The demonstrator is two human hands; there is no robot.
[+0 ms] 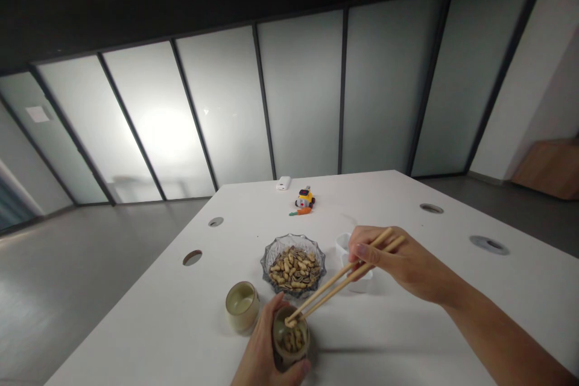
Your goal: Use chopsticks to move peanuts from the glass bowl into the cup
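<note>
Your left hand (261,347) clasps a cup (281,318), your right hand (400,264) grips chopsticks (332,281); beyond the left sits a bowl (271,254).

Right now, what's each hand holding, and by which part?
Left hand: a cup, fingers and thumb around its outer wall. Right hand: a pair of chopsticks, gripped toward their upper ends, tips in the cup.
</note>
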